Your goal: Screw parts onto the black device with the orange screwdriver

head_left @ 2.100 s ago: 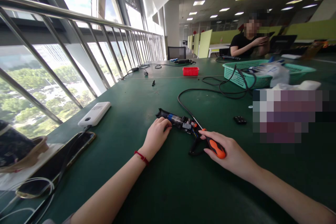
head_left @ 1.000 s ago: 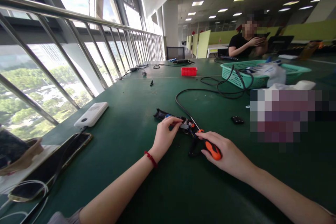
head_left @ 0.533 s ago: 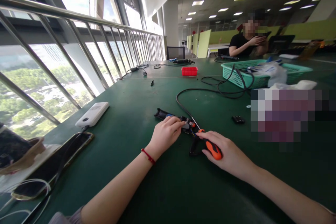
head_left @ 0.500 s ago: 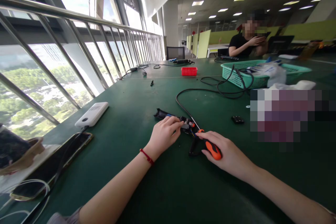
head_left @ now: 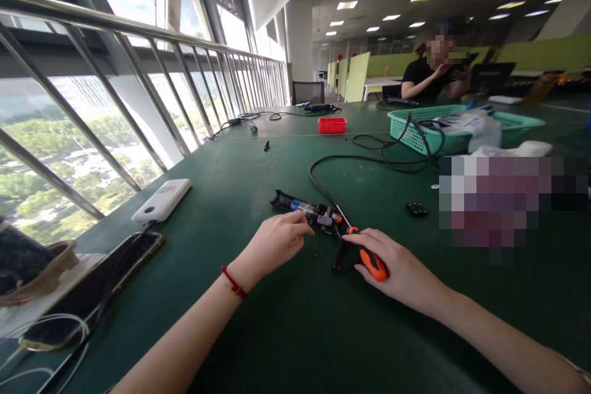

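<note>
Both bare forearms reach forward over the dark green felt-covered table. The left hand lies low over that table, palm down, fingers loosely curled with the fingertips pinched together; a thin red cord circles its wrist. The right hand rests on the table, fingers folded closed, index finger extended.

Two bare forearms come in from the bottom edge, no sleeve covering either. The left hand has a thin red string bracelet around its wrist — a single dark-red loop, snug. The right hand is plain — no ring, watch or band shows on it.
</note>
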`<act>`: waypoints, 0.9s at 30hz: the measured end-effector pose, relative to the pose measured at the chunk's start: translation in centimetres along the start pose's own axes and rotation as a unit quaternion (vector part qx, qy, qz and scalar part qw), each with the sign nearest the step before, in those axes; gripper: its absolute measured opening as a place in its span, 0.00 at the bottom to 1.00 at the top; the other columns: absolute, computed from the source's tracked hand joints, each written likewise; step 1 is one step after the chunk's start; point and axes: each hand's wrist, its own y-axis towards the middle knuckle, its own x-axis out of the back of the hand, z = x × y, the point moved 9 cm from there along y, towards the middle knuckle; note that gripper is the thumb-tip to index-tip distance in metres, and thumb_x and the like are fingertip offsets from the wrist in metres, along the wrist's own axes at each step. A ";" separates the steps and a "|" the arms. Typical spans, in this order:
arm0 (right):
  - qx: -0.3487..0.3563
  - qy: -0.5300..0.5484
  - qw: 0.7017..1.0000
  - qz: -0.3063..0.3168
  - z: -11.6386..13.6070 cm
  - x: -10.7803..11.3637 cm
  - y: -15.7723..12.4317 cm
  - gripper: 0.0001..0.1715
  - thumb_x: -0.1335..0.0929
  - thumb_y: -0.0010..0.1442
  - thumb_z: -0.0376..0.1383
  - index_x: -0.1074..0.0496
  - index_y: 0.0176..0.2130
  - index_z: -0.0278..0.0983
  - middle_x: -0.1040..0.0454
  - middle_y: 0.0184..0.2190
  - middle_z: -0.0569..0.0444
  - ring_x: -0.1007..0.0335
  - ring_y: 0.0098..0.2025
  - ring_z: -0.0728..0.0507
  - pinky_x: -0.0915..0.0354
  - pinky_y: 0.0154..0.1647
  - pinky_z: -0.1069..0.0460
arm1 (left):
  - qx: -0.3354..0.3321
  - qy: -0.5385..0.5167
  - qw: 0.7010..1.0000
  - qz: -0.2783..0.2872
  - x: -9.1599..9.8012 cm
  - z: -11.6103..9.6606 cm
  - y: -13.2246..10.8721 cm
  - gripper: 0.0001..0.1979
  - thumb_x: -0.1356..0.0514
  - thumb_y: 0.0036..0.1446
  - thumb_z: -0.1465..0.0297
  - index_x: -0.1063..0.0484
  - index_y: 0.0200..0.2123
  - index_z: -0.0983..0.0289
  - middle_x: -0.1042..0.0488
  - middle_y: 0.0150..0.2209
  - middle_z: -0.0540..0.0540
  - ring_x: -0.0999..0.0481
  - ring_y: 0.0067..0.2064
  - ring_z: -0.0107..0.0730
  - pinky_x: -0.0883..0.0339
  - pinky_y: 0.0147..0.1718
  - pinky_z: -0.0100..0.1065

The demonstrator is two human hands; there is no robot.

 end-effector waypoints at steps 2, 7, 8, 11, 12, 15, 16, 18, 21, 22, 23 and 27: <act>0.000 -0.009 1.000 0.001 0.0 -0.1 0.0 0.28 0.35 0.55 0.36 0.39 0.55 0.47 0.33 0.48 0.52 0.31 0.48 0.43 0.32 0.50 0.45 | -0.033 -0.050 0.998 0.036 -0.4 -0.9 -0.5 0.15 0.47 0.54 0.77 0.25 0.40 0.58 0.28 0.39 0.51 0.28 0.37 0.28 0.36 0.36 0.27; 0.002 -0.023 1.000 0.009 -0.2 -0.5 0.0 0.28 0.35 0.55 0.36 0.39 0.55 0.46 0.34 0.49 0.52 0.32 0.49 0.43 0.33 0.52 0.45 | -0.075 -0.080 0.991 0.079 -1.4 -2.4 -0.9 0.11 0.45 0.57 0.73 0.25 0.40 0.60 0.28 0.39 0.52 0.28 0.39 0.29 0.36 0.38 0.27; 0.002 -0.023 1.000 0.009 -0.2 -0.5 0.0 0.28 0.35 0.55 0.36 0.39 0.55 0.46 0.34 0.49 0.52 0.32 0.49 0.43 0.33 0.52 0.45 | -0.079 -0.074 0.991 0.082 -1.6 -2.5 -0.8 0.11 0.46 0.58 0.73 0.25 0.39 0.60 0.28 0.38 0.53 0.28 0.38 0.29 0.36 0.37 0.27; 0.006 -0.024 1.000 0.004 -0.2 -0.5 0.0 0.28 0.35 0.55 0.36 0.39 0.55 0.47 0.34 0.49 0.52 0.32 0.49 0.43 0.33 0.51 0.44 | -0.072 -0.075 0.992 0.072 -1.7 -2.2 -0.6 0.11 0.47 0.59 0.73 0.24 0.37 0.61 0.27 0.38 0.53 0.28 0.36 0.29 0.36 0.35 0.27; 0.007 -0.024 1.000 0.003 -0.2 -0.4 0.0 0.28 0.34 0.55 0.36 0.39 0.55 0.47 0.34 0.49 0.52 0.32 0.49 0.43 0.33 0.51 0.44 | -0.063 -0.086 0.992 0.064 -1.8 -2.0 -0.6 0.10 0.46 0.59 0.73 0.24 0.36 0.61 0.27 0.38 0.53 0.28 0.36 0.28 0.36 0.35 0.27; 0.008 -0.021 1.000 0.002 0.0 -0.4 0.0 0.28 0.35 0.55 0.36 0.39 0.55 0.47 0.33 0.48 0.52 0.31 0.48 0.43 0.32 0.49 0.45 | -0.044 -0.119 0.991 0.038 -1.9 -1.5 -0.5 0.09 0.46 0.59 0.72 0.25 0.35 0.61 0.27 0.37 0.53 0.27 0.37 0.29 0.35 0.37 0.27; 0.009 -0.020 1.000 0.002 0.0 -0.4 0.0 0.28 0.35 0.55 0.36 0.39 0.55 0.46 0.33 0.48 0.52 0.31 0.48 0.43 0.31 0.49 0.45 | -0.039 -0.131 0.990 0.025 -2.0 -1.5 -0.4 0.08 0.46 0.59 0.72 0.26 0.35 0.61 0.27 0.36 0.53 0.27 0.38 0.30 0.35 0.38 0.28; 0.008 -0.019 1.000 0.001 0.1 -0.3 0.0 0.28 0.35 0.55 0.36 0.39 0.55 0.46 0.33 0.48 0.52 0.31 0.47 0.43 0.31 0.48 0.45 | -0.015 -0.177 0.984 -0.012 -2.1 -1.4 -0.1 0.08 0.46 0.59 0.72 0.27 0.35 0.62 0.27 0.36 0.53 0.27 0.38 0.30 0.34 0.39 0.29; 0.006 -0.025 1.000 0.003 0.0 -0.4 0.0 0.27 0.35 0.55 0.36 0.39 0.55 0.46 0.34 0.48 0.51 0.32 0.48 0.43 0.32 0.49 0.45 | 0.091 -0.307 0.942 -0.104 -2.5 -0.1 0.4 0.06 0.44 0.58 0.72 0.27 0.34 0.63 0.25 0.36 0.53 0.26 0.37 0.30 0.32 0.38 0.29; 0.004 -0.026 1.000 0.007 0.0 -0.5 0.0 0.27 0.35 0.56 0.36 0.39 0.55 0.46 0.35 0.48 0.51 0.32 0.47 0.43 0.32 0.49 0.46 | 0.134 -0.347 0.919 -0.131 -2.8 0.5 0.5 0.05 0.44 0.57 0.72 0.27 0.34 0.64 0.24 0.35 0.53 0.25 0.36 0.30 0.31 0.37 0.29; 0.003 -0.026 1.000 0.011 0.0 -0.5 -0.1 0.27 0.36 0.56 0.36 0.39 0.55 0.45 0.35 0.48 0.51 0.32 0.47 0.44 0.32 0.49 0.46 | 0.169 -0.378 0.898 -0.150 -3.2 1.0 0.5 0.05 0.43 0.56 0.72 0.27 0.33 0.65 0.23 0.34 0.53 0.25 0.35 0.31 0.30 0.36 0.29; 0.002 -0.023 1.000 0.017 0.0 -0.6 0.0 0.26 0.36 0.56 0.35 0.39 0.54 0.45 0.35 0.48 0.51 0.33 0.47 0.44 0.32 0.49 0.46 | 0.222 -0.428 0.861 -0.161 -4.3 1.6 0.7 0.05 0.42 0.54 0.74 0.25 0.33 0.65 0.22 0.34 0.53 0.23 0.35 0.32 0.28 0.37 0.31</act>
